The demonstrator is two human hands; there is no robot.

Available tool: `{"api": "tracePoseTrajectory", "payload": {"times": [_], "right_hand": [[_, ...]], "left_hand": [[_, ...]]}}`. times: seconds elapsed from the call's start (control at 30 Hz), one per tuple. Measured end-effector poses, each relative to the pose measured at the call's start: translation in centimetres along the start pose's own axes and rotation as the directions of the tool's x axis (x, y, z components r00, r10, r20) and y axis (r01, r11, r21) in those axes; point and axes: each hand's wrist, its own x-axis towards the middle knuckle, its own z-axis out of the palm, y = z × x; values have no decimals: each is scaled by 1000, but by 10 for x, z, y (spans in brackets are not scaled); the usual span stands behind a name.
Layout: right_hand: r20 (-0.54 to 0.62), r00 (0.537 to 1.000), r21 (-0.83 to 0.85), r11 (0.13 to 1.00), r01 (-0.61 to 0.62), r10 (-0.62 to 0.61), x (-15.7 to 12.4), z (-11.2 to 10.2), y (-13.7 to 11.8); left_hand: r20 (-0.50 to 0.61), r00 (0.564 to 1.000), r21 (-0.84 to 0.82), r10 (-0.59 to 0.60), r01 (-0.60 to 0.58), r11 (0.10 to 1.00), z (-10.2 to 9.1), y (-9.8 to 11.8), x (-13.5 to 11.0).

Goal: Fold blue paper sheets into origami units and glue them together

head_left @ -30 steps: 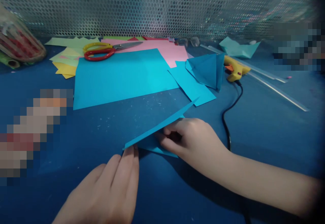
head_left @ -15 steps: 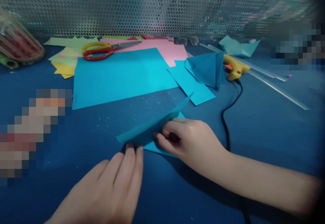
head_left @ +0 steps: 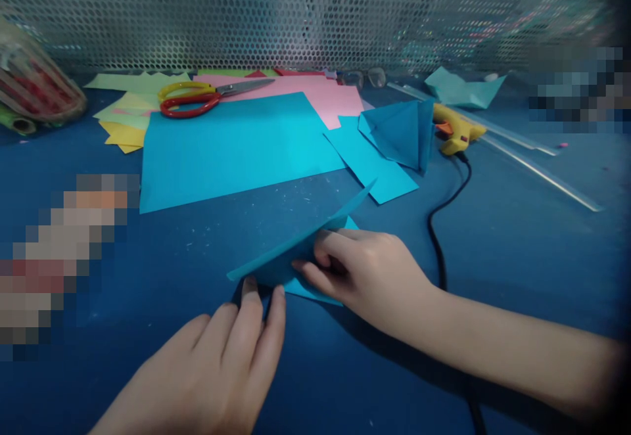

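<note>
A folded sheet of blue paper [head_left: 296, 251] stands partly raised off the blue table, one flap tilted up and another part lying flat beneath. My right hand [head_left: 362, 264] is closed at the fold, its curled fingers pressed against the paper's inner face. At the lower left edge of the same paper, my left hand [head_left: 231, 349] reaches in with fingers stretched and somewhat apart, the tips touching the edge. Its thumb is hidden. Just beyond lie a large flat blue sheet [head_left: 236, 152] and a narrow blue strip [head_left: 389, 175].
Scissors [head_left: 192, 100] with red and yellow handles rest on pink paper [head_left: 340, 100]. A folded blue paper piece [head_left: 399, 133] stands before a yellow glue gun [head_left: 461, 133] with a black cord [head_left: 436, 244]. Clear glue sticks [head_left: 542, 172] lie right. A jar [head_left: 39, 73] stands left.
My left ring and little fingers have spread apart a little along the paper's edge. My right fingertips have shifted slightly left; the raised flap has barely moved.
</note>
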Motion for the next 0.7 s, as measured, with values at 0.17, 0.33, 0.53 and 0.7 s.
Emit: {"api": "tracePoseTrajectory", "payload": {"times": [0.17,0.33,0.53,0.7], "right_hand": [[97,992,31,996,-84,81,5,-4,-3],[212,966,37,986,-162,151,10,-10,-6],[329,930,70,978,-198,165,13,-16,-3],[341,939,197,973,-118,45,11,-21,4]], "left_hand": [[29,999,-24,14,-13,1000,1,3,0],[75,997,13,33,-34,999,-3,-1,3],[90,994,42,68,-72,997,-7,-4,5],[75,995,47,66,-69,997,-7,-5,6]]}}
